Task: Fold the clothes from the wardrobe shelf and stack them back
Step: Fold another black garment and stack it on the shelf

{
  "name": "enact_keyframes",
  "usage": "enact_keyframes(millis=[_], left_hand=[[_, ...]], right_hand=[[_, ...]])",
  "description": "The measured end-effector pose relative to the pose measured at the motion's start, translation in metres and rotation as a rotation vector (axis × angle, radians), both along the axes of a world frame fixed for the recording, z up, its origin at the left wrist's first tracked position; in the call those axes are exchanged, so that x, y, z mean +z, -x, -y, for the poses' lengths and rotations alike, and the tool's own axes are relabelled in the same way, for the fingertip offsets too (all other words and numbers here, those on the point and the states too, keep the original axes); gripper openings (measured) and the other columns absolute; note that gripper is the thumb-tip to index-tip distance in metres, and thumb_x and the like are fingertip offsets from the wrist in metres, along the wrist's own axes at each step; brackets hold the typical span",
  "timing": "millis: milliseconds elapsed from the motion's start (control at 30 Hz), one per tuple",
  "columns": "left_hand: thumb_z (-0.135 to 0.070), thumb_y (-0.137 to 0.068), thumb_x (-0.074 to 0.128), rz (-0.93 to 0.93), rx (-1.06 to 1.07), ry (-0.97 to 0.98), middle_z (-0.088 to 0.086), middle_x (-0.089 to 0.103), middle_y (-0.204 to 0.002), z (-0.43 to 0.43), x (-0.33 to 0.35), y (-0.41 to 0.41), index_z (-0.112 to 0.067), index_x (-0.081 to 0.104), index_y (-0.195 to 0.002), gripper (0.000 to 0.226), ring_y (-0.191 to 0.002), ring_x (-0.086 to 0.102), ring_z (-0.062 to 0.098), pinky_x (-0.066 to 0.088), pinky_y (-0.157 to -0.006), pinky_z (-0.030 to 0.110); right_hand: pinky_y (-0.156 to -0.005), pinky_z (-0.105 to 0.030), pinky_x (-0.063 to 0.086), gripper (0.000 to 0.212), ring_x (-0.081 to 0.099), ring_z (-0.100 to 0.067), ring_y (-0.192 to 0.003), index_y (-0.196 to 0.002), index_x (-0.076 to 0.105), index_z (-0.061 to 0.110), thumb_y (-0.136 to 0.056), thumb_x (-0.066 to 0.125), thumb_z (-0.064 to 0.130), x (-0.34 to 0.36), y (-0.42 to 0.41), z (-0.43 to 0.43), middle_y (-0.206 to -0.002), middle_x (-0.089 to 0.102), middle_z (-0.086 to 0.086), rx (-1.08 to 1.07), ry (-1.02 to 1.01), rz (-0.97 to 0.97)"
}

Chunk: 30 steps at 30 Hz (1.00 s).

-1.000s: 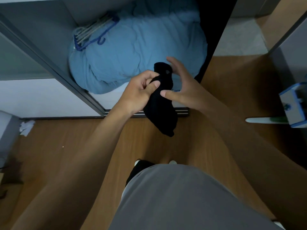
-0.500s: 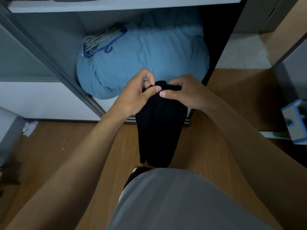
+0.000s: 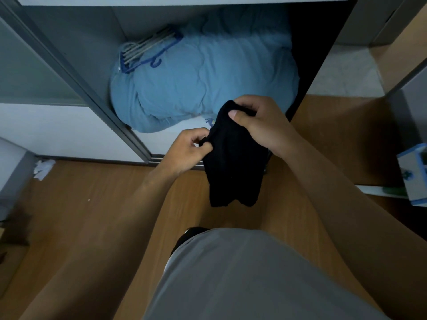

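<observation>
- Black garment (image 3: 233,172) hangs just right of the frame's centre, pinched along its top edge by both hands so that its own weight pulls it flat, ready for a fold.
- Higher up, the right hand (image 3: 263,125) has its thumb and curled fingers clamped on the upper corner; I judge it carries most of the weight.
- Lower and further left in the picture, the left hand (image 3: 184,151) nips the other corner between thumb and fingertips, which spreads the edge.
- The hem dangles free above the wooden floor (image 3: 92,204) and touches nothing; the folding is probably done in the air because no flat surface is within reach.
- Behind the hands, in the upper middle, a pale blue quilt (image 3: 208,72) fills the wardrobe compartment, with a bunch of hangers (image 3: 145,51) lying on its upper left.
- Along the top of the frame runs a white shelf edge (image 3: 184,0), probably where the stack belongs; no stack is in view.
</observation>
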<state>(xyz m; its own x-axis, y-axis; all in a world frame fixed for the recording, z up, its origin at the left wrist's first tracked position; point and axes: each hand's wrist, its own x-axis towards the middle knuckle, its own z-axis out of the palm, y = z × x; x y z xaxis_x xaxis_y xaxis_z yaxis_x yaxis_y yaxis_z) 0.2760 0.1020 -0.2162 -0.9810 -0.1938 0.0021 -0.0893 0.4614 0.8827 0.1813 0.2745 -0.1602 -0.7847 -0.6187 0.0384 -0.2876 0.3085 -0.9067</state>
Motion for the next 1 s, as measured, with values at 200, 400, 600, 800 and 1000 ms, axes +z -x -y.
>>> enact_keyframes(millis=[200, 400, 600, 800, 1000], left_hand=[[0.007, -0.083, 0.054, 0.024, 0.094, -0.039, 0.011, 0.041, -0.064, 0.010, 0.003, 0.017, 0.015, 0.046, -0.068, 0.018, -0.062, 0.037, 0.019, 0.026, -0.057, 0.031], [0.007, -0.082, 0.055, 0.008, 0.137, -0.091, 0.005, 0.047, -0.061, 0.022, 0.015, 0.030, 0.003, 0.059, -0.067, 0.016, -0.057, 0.041, 0.009, 0.031, -0.053, 0.026], [0.006, -0.082, 0.056, 0.005, 0.102, -0.071, 0.005, 0.056, -0.064, 0.056, 0.028, 0.027, -0.001, 0.065, -0.069, 0.017, -0.059, 0.048, 0.008, 0.037, -0.055, 0.021], [0.004, -0.080, 0.059, 0.003, 0.084, -0.029, -0.005, 0.066, -0.069, 0.097, 0.033, 0.013, -0.007, 0.073, -0.077, 0.019, -0.061, 0.056, -0.005, 0.042, -0.063, 0.008], [-0.007, -0.077, 0.058, 0.023, -0.041, 0.049, 0.011, 0.063, -0.083, 0.138, 0.022, -0.004, -0.007, 0.067, -0.072, 0.010, -0.083, 0.057, 0.009, 0.042, -0.080, 0.022]], right_hand=[[-0.061, -0.014, 0.037, 0.017, 0.054, 0.004, -0.066, -0.086, 0.063, 0.016, -0.080, 0.055, 0.003, -0.003, 0.016, 0.003, -0.074, 0.060, 0.007, 0.060, -0.310, -0.082], [-0.087, -0.034, 0.050, 0.053, 0.065, -0.015, -0.094, -0.097, 0.073, 0.018, -0.068, 0.039, -0.010, 0.007, 0.011, 0.025, -0.097, 0.073, 0.000, 0.164, -0.182, -0.208], [-0.088, -0.029, 0.046, 0.022, 0.062, -0.009, -0.101, -0.108, 0.074, 0.028, -0.090, 0.065, 0.037, 0.011, 0.011, 0.053, -0.105, 0.072, 0.012, 0.168, -0.403, -0.427], [-0.079, -0.034, 0.047, 0.024, 0.061, -0.011, -0.089, -0.094, 0.075, 0.027, -0.092, 0.061, 0.046, 0.030, 0.006, 0.097, -0.092, 0.069, 0.009, 0.362, -0.590, -0.423], [-0.074, -0.045, 0.048, 0.027, 0.059, -0.026, -0.077, -0.076, 0.065, 0.005, -0.087, 0.062, 0.030, 0.043, -0.011, 0.143, -0.077, 0.064, -0.010, 0.271, -0.571, -0.527]])
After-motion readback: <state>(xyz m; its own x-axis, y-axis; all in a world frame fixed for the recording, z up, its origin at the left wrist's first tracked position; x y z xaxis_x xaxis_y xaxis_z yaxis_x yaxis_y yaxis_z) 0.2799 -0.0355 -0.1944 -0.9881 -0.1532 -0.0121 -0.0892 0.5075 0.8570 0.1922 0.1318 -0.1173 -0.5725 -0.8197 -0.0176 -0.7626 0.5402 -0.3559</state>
